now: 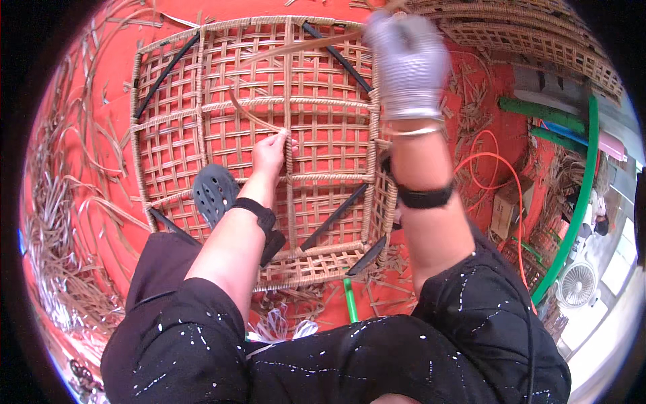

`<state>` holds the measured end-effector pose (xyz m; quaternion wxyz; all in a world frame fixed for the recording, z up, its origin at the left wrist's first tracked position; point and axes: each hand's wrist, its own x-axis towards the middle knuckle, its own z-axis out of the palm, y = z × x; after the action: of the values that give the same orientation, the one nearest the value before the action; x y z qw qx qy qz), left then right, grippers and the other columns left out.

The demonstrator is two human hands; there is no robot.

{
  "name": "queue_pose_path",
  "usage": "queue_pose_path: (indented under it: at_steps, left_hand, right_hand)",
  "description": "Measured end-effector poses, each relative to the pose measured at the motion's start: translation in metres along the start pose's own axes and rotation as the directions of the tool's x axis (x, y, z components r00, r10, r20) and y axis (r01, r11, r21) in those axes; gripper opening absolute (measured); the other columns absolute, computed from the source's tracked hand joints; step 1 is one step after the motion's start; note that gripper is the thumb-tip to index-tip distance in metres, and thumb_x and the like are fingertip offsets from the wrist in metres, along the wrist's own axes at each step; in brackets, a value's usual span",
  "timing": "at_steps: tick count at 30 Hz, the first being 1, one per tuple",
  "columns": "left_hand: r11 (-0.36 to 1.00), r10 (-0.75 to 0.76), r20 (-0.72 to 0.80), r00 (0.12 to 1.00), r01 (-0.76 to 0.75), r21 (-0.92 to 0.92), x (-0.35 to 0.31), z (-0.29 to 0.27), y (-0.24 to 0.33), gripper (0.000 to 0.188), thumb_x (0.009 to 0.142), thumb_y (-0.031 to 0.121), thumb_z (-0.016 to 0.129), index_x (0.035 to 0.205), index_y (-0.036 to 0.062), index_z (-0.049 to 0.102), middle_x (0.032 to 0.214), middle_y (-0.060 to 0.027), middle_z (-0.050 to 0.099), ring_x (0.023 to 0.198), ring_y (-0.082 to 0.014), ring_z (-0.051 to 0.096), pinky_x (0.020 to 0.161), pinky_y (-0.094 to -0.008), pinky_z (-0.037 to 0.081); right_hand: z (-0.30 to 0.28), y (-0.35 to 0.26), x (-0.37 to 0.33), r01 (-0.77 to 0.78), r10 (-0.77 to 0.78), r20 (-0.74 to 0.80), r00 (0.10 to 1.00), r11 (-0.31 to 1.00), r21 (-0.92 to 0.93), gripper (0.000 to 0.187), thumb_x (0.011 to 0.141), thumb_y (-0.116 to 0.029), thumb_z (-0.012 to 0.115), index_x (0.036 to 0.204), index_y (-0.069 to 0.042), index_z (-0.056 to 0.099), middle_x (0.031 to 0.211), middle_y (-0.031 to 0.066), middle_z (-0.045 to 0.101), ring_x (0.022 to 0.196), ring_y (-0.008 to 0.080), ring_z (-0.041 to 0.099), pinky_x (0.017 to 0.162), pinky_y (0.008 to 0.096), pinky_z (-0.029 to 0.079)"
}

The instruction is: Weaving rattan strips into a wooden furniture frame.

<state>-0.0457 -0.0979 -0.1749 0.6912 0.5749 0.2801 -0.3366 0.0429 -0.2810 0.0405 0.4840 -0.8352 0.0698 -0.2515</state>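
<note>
A large woven rattan frame [289, 104] with an open lattice and cord-wrapped bars lies in front of me. Black bars [168, 74] cross its corners at a slant. My left hand [268, 153], bare, is closed in a pinch at the frame's middle upright bar, on a thin tan rattan strip [252, 118] whose loose end curves up to the left. At the far right corner my right hand [408, 64] is raised in a grey-white glove, smeared by motion. A long strip [303, 46] runs from it leftward over the lattice; its fingers seem closed on that strip.
My dark clog [215, 194] rests on the lattice. Loose strips [60, 236] pile up along the left. More woven panels [531, 34] stand at the far right. An orange hose [515, 182], a green rail [572, 209] and a white fan [577, 283] are on the right.
</note>
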Motion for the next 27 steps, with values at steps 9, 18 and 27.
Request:
queue_pose_path:
  at_steps: [9,18,27]
  left_hand:
    - [0.969,-0.247,0.012,0.969,0.246,0.025,0.010,-0.002,0.015,0.026,0.088,0.034,0.052,0.089,0.0104,0.063,0.077,-0.0007,0.063,0.065,-0.0150,0.058,0.064,-0.0304,0.044]
    - [0.978,-0.070,0.096,0.993,0.050,0.200,0.007,-0.004,0.002,0.023,0.089,0.025,0.051,0.096,0.0052,0.062,0.085,-0.0036,0.065,0.071,-0.0106,0.060,0.062,-0.0202,0.044]
    - [0.877,0.416,-0.080,0.906,-0.377,0.298,0.008,0.014,-0.004,0.023,0.082,0.021,0.066,0.094,0.0014,0.067,0.064,0.0001,0.062,0.059,-0.0056,0.056,0.055,-0.0235,0.045]
  right_hand:
    - [0.079,0.112,-0.139,-0.978,0.631,0.750,0.197,0.181,0.105,0.031,0.090,-0.034,0.051,0.100,-0.005,0.057,0.086,0.0041,0.061,0.058,0.0108,0.054,0.047,0.0216,0.041]
    - [0.066,0.098,-0.095,0.084,0.550,0.737,0.393,0.776,-0.625,0.056,0.080,-0.051,0.053,0.109,-0.003,0.051,0.101,0.0200,0.062,0.095,0.0332,0.060,0.085,0.0407,0.046]
    - [-0.003,-0.068,-0.004,-0.349,0.255,0.416,0.873,0.922,0.167,0.024,0.074,-0.022,0.074,0.082,-0.003,0.061,0.069,0.0024,0.062,0.064,0.0115,0.058,0.057,0.0230,0.046]
